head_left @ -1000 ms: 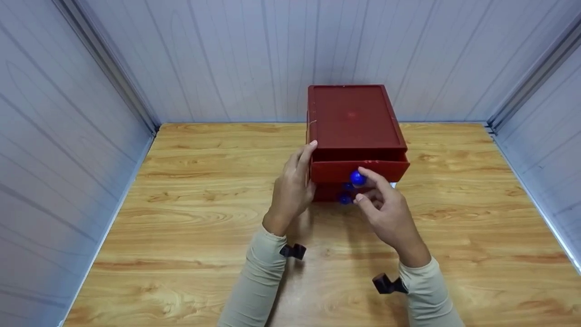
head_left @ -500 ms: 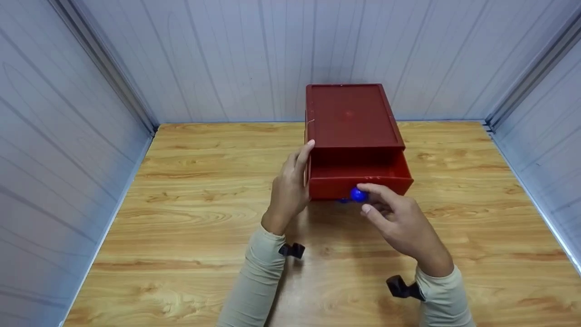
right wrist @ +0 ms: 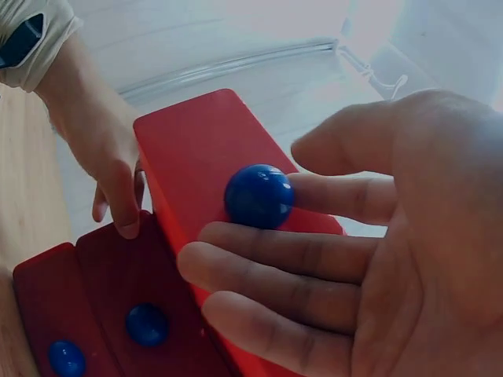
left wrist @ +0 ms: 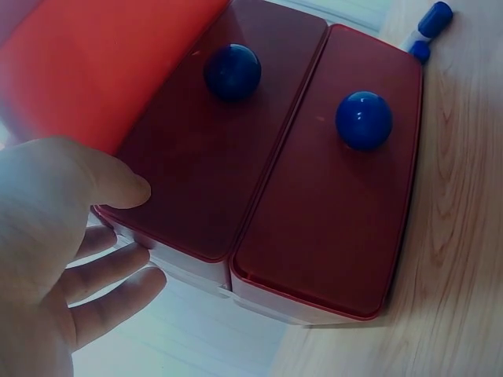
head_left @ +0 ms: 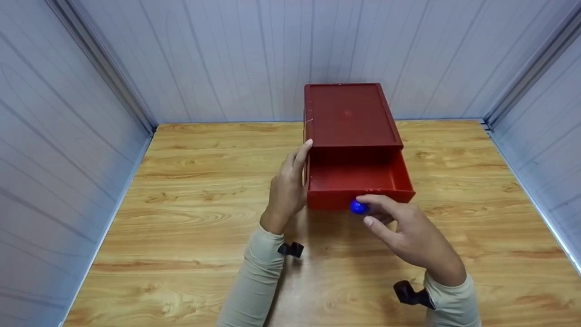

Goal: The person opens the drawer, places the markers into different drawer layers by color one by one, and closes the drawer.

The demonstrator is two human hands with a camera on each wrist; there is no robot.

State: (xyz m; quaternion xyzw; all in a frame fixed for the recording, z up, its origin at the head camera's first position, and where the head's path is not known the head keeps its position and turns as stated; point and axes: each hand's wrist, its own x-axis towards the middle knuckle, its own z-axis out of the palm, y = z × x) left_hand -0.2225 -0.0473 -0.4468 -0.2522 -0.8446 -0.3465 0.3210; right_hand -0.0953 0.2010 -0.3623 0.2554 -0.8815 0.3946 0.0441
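A dark red drawer cabinet point(head_left: 352, 116) stands at the back of the table. Its top drawer point(head_left: 352, 175) is pulled well out, and the inside looks bare. My right hand point(head_left: 408, 231) has its index finger hooked behind that drawer's blue round knob point(right wrist: 259, 196); the thumb stays apart from it. My left hand point(head_left: 287, 190) rests along the cabinet's left side, fingers fairly straight. In the left wrist view its thumb point(left wrist: 122, 187) touches the front of the middle drawer point(left wrist: 212, 133). The middle and bottom drawers, each with a blue knob point(left wrist: 363, 120), are pushed in.
Pale panel walls point(head_left: 236, 59) enclose the wood-grain table point(head_left: 204, 204) at the back and sides. A small blue-and-white object point(left wrist: 435, 20), perhaps a marker, lies on the table beyond the cabinet's right side in the left wrist view.
The top drawer has slid out toward me, from slightly to widely open, with my right hand moving back on its knob. My left hand has stayed against the cabinet.
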